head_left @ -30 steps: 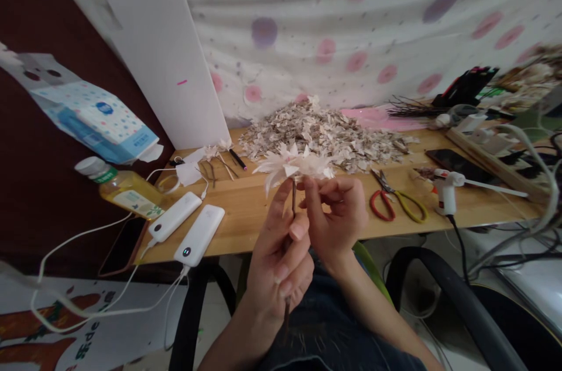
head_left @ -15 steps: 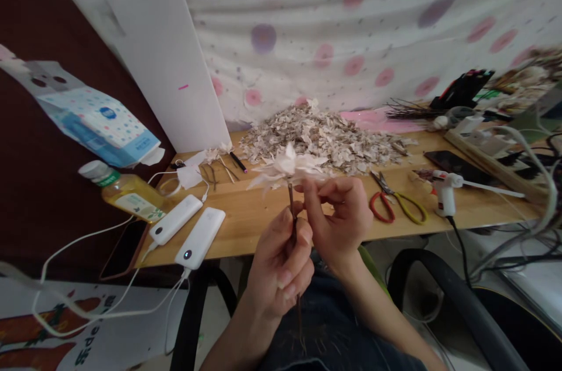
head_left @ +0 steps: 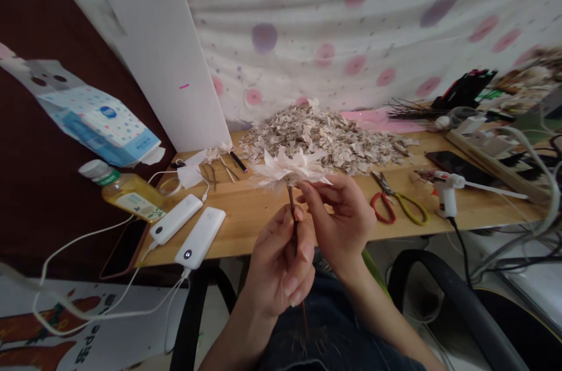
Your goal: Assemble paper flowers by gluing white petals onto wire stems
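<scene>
A white artificial flower (head_left: 292, 168) with pointed, layered petals stands on a thin brown stem (head_left: 291, 202) in front of me. My left hand (head_left: 281, 260) is closed around that stem below the bloom, and the stem's lower end comes out beneath my fingers. My right hand (head_left: 340, 216) is at the bloom's right underside, thumb and forefinger pinched on a petal's edge. Behind the flower lies a heap of dried whitish petals (head_left: 316, 131). Scissors (head_left: 390, 198) with red and yellow handles rest to the right of my right hand.
A white glue gun (head_left: 446, 192) stands at the table's right, near a dark phone (head_left: 454, 165). Two white power banks (head_left: 201, 235) with cables and a bottle (head_left: 127, 192) of yellow liquid are at left. Several small flowers (head_left: 215, 154) and a black pen (head_left: 238, 161) lie farther back.
The flower has tilted so its petals spread flatter to view. My right hand has shifted slightly right and up against the petals; my left hand keeps its hold on the stem.
</scene>
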`<state>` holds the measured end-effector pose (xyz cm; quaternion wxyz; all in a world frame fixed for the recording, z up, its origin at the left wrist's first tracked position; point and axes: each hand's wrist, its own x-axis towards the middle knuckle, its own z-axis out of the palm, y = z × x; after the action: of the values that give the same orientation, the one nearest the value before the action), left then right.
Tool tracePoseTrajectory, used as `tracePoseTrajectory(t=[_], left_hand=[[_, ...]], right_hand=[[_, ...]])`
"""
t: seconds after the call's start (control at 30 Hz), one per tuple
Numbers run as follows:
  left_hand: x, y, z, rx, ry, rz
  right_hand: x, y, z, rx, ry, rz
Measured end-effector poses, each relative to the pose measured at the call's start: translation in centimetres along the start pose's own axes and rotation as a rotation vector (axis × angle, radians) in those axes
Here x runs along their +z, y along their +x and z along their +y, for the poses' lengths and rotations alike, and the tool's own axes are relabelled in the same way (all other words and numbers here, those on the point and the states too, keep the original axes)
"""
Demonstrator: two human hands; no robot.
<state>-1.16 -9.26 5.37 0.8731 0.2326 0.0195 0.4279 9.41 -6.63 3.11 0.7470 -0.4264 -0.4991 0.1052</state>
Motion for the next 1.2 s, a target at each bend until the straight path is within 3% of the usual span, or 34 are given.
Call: tracePoseTrajectory(t=[0.33,0.83,1.2], left_hand=[[0.15,-0.12,0.00,-0.033,-0.036,0.126],[-0.01,0.08,0.41,-0.107,-0.087,0.196],[-0.49,-0.14,0.33,-0.111,-0.274,0.132]], right_hand=[[0.00,-0.15,-0.19,0.010,-0.046,0.004],[-0.02,0.34,-0.53,-0.200,-0.178,0.020],[0.10,-0.35,0.13,-0.134,-0.123,0.073]])
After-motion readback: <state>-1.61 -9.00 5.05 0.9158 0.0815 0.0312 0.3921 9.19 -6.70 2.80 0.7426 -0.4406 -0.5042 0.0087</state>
